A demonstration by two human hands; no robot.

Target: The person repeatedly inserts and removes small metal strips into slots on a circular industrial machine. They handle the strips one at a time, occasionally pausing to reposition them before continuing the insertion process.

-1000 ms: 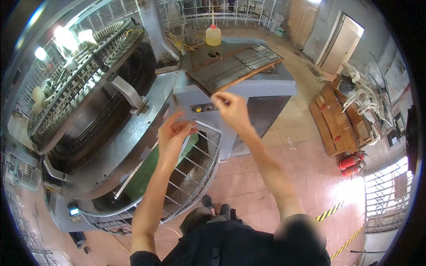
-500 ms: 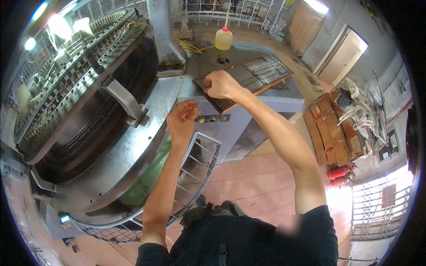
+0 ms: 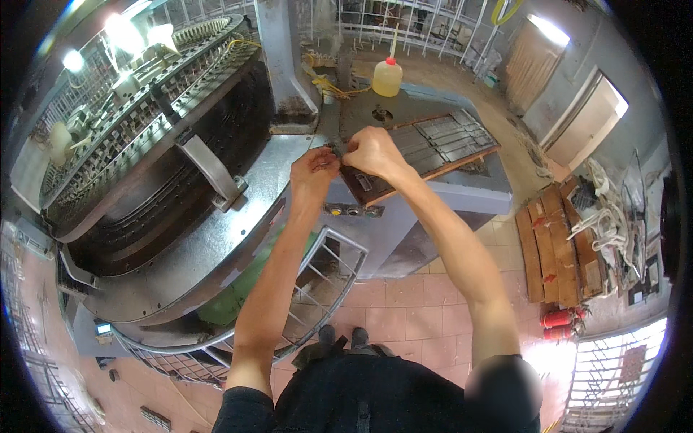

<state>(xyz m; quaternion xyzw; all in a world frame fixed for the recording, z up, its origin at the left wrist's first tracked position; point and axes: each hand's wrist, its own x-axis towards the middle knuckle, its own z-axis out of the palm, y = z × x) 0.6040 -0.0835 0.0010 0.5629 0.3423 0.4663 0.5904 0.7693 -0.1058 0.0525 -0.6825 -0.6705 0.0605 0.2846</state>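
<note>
My left hand (image 3: 312, 177) and my right hand (image 3: 377, 154) are close together at the left corner of a shallow wood-framed tray (image 3: 450, 169). The left fingers are curled in a pinch, and the right fingers are pinched too, facing the left fingertips. Something small and dark shows between the two hands, too small to name. Flat metal pieces (image 3: 451, 137) lie in rows in the tray, which rests tilted on a grey machine table (image 3: 451, 189). Below its near corner is a panel with several buttons (image 3: 353, 211).
A large round knitting machine (image 3: 180, 166) fills the left, with a curved metal guard rail (image 3: 339, 289) before it. A yellow bottle (image 3: 388, 78) with a red cap stands behind the tray. Wooden boards (image 3: 552, 249) and red fire extinguishers (image 3: 559, 318) are at right.
My hands have come closer together, the left moving up and right toward the right hand. The whole view has shifted, so the tray and machine sit further right.
</note>
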